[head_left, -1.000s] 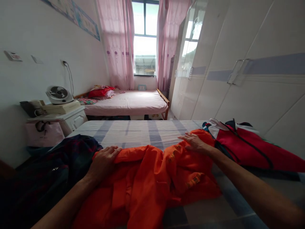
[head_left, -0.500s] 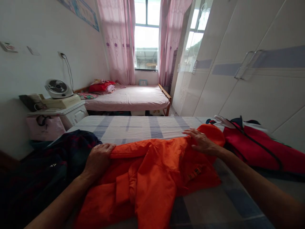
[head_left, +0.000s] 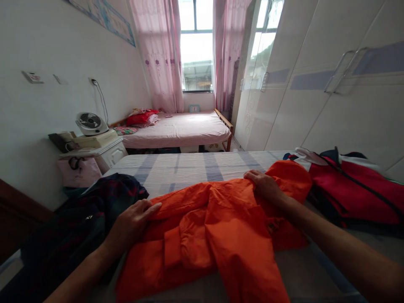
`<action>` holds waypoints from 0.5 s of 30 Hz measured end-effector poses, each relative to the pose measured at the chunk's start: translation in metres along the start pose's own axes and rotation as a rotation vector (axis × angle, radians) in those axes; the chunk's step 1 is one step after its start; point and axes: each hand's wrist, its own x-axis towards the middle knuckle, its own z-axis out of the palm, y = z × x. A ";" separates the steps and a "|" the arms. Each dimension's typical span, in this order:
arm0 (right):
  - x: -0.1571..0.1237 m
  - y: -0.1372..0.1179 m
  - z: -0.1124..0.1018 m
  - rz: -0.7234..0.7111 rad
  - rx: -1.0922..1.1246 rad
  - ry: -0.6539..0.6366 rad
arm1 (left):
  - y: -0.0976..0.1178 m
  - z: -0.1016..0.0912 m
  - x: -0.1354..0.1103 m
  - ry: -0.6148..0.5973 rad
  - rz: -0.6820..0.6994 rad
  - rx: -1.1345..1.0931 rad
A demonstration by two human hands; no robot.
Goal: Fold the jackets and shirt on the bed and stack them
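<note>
An orange jacket (head_left: 217,231) lies crumpled across the striped bed (head_left: 189,168) in front of me. My left hand (head_left: 131,223) rests on its left edge, fingers stretched out flat over the cloth. My right hand (head_left: 263,185) sits on the jacket's far right part near the hood, fingers curled into a pinch on the fabric. A dark plaid garment (head_left: 78,219) lies just left of my left hand. A red, white and navy jacket (head_left: 353,189) lies to the right of my right hand.
A white wardrobe (head_left: 315,97) with metal handles runs along the right. A second bed with pink sheet (head_left: 179,130) stands by the window. On the left, a white nightstand (head_left: 104,153) carries a small fan (head_left: 91,123) next to the wall.
The orange jacket has been spread and shifted right, with a sleeve now lying toward me. My right hand went from flat to gripping the fabric. The view has swung slightly left.
</note>
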 end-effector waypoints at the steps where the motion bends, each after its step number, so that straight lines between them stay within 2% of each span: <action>1: 0.003 0.000 0.001 0.043 0.016 0.036 | 0.001 0.000 -0.002 0.011 0.003 0.003; 4: 0.012 0.003 0.005 0.191 0.043 0.108 | 0.003 -0.001 -0.004 0.039 -0.010 0.036; 8: 0.011 0.007 0.015 0.243 0.065 -0.033 | 0.003 0.000 -0.006 -0.090 0.035 -0.033; 12: -0.001 0.006 0.019 0.269 -0.029 -0.043 | 0.006 0.001 -0.006 -0.157 -0.126 -0.033; 15: -0.005 0.007 0.014 0.190 -0.067 -0.088 | 0.005 -0.006 -0.001 -0.313 -0.193 -0.151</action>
